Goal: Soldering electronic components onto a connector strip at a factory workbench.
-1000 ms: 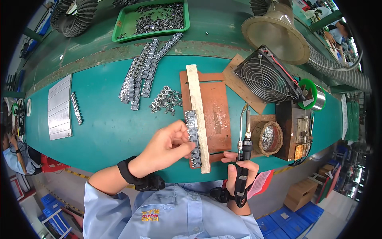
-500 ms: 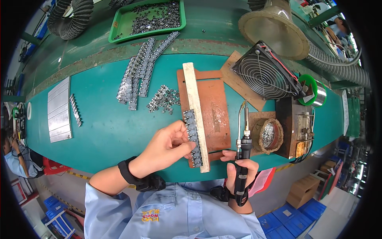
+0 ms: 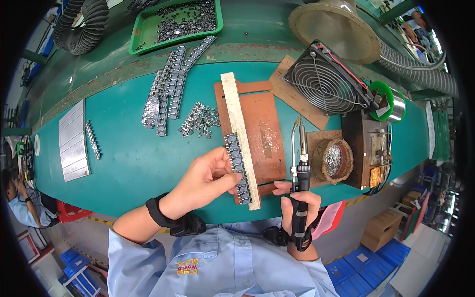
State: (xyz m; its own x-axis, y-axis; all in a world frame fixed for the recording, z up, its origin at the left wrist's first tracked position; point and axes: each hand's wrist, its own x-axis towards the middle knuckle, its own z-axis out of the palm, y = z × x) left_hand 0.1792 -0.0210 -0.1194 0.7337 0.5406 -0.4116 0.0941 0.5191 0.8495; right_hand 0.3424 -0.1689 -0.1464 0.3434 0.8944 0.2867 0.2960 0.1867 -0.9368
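My left hand (image 3: 198, 185) is closed, its thumb and fingers pinching a dark strip of small circuit boards (image 3: 234, 153). The strip lies along the left side of a pale straight bar (image 3: 235, 111), which rests on a reddish-brown board (image 3: 262, 116). My right hand (image 3: 308, 202) grips the black handle of a soldering iron (image 3: 302, 180). The iron points away from me, with a thin bent metal tube beside its shaft. Its tip stands apart from the strip, to the right of the brown board. Small metal parts (image 3: 200, 119) lie heaped left of the board.
Several more circuit board strips (image 3: 163, 94) lie at the back left, below a green tray (image 3: 141, 37) of small parts. A fan (image 3: 326, 81), a solder reel (image 3: 396, 105), a round pot (image 3: 322, 161) and a metal-topped box (image 3: 357, 148) stand right. A funnel-shaped hood (image 3: 336, 29) hangs behind.
The whole view has shifted slightly. Both hands keep nearly the same pose, the left on the circuit board strip and the right on the soldering iron.
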